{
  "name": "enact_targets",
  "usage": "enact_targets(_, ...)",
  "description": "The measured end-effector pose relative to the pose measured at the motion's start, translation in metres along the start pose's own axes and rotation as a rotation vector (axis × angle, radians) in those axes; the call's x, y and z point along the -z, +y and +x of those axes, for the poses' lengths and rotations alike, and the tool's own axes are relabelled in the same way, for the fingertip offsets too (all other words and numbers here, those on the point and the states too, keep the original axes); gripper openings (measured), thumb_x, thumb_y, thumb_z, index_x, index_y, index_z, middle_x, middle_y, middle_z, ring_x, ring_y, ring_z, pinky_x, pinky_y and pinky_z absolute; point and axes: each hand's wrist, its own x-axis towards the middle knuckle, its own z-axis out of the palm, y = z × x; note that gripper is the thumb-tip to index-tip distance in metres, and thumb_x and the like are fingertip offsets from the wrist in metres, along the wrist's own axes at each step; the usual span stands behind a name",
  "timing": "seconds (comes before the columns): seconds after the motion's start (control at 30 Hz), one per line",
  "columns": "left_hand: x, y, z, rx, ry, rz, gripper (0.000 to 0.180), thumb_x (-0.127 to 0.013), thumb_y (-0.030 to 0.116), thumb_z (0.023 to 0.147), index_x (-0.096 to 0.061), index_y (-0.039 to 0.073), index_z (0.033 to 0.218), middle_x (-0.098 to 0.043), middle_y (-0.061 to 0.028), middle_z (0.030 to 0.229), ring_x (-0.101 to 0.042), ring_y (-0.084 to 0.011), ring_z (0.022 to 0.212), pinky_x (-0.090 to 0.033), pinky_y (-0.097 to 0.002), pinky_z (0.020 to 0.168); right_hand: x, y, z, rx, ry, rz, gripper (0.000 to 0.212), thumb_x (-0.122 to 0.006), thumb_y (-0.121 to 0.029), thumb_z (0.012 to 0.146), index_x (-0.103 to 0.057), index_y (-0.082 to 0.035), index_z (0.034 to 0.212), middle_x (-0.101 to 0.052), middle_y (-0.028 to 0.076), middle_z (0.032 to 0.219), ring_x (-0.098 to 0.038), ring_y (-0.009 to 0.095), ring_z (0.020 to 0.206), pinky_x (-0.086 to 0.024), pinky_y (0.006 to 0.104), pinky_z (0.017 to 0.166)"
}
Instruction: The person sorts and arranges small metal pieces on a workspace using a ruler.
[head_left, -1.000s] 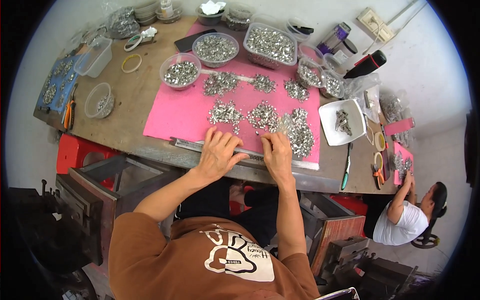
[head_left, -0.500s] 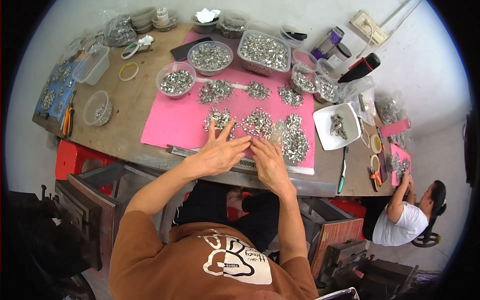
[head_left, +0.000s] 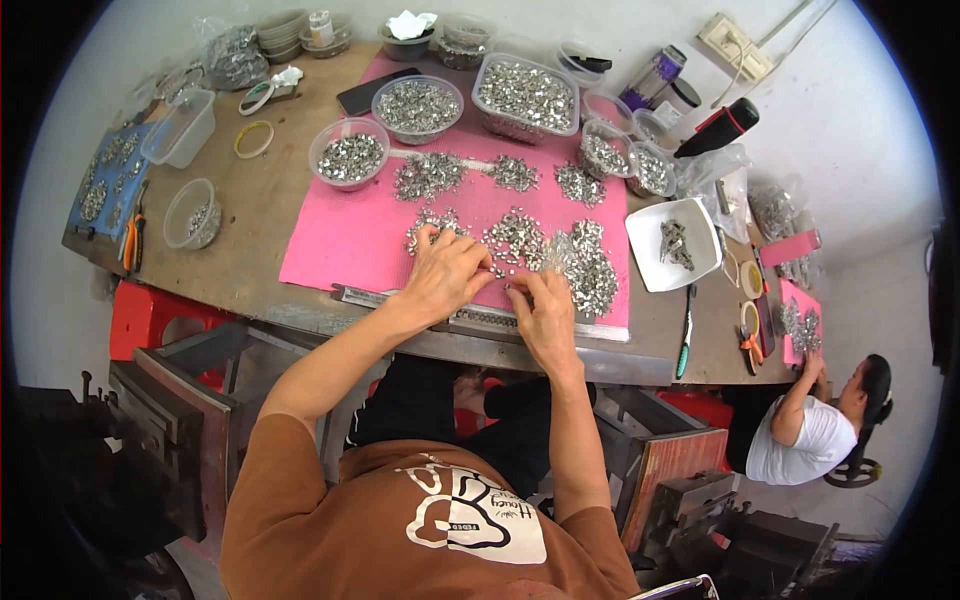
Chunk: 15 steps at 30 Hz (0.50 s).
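Left hand (head_left: 447, 272) loosely curled, fingertips at a loose silvery metal-piece heap (head_left: 433, 218); right hand (head_left: 545, 310), thumb and finger nearly pinched, by the long grey metal strip (head_left: 485, 319). Gripping anything? Can't tell. Strip's along the pink rectangular mat's (head_left: 330, 240) near edge, presumably for easy reach.

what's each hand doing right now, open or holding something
Left hand: fingers bent at a pile of metal pieces; cannot tell if holding any.
Right hand: fingers bent near the metal strip; grip unclear.
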Motion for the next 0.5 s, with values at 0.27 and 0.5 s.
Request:
enact_targets(0.27, -0.002, 0.003, 0.003, -0.066, 0.036, 0.095, 0.011, -0.076, 0.019, 0.084, -0.070, 0.012, 0.089, -0.063, -0.0008, 0.084, -0.057, -0.0212, 0.088, -0.031, -0.0492, 0.100, -0.009, 0.003, 0.002, 0.100, -0.020, -0.115, 0.011, -0.073, -0.008, 0.083, -0.066, -0.005, 0.091, -0.059, 0.011, 0.088, -0.057, 0.030, 0.087, -0.042, 0.0427, 0.079)
enact_targets(0.5, 0.027, 0.025, -0.034, -0.061, -0.033, -0.140, 0.010, -0.075, 0.016, 0.083, -0.069, 0.012, 0.088, -0.059, -0.0007, 0.081, -0.056, -0.0202, 0.084, -0.033, -0.0463, 0.100, -0.001, 0.009, -0.007, 0.083, -0.005, -0.163, 0.011, -0.073, -0.007, 0.082, -0.065, -0.005, 0.089, -0.061, 0.011, 0.084, -0.058, 0.030, 0.083, -0.041, 0.0422, 0.078)
